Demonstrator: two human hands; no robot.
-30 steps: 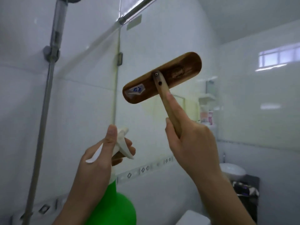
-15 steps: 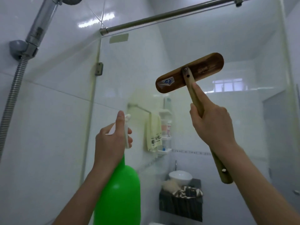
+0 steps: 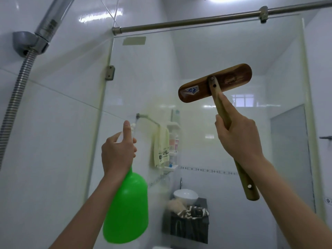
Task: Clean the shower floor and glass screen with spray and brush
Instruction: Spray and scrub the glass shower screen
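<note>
My left hand (image 3: 117, 150) grips the white trigger head of a green spray bottle (image 3: 126, 207), nozzle pointing at the glass screen (image 3: 206, 56) in front of me. My right hand (image 3: 239, 135) holds the wooden handle of a brush (image 3: 215, 85), index finger stretched along the handle. The brush's flat wooden head is raised against the glass at upper right, its back toward me. The bristles are hidden. The shower floor is out of view.
A shower head and metal hose (image 3: 19, 78) hang on the tiled wall at left. A steel rail (image 3: 197, 21) runs along the top of the glass. Through the glass are a towel (image 3: 160, 148), a shelf with bottles, a washbasin (image 3: 186, 195) and a door (image 3: 291, 159).
My view has swung right, from the tiled wall to the glass screen. Both hands keep their grips; the brush head has shifted rightward on the glass.
</note>
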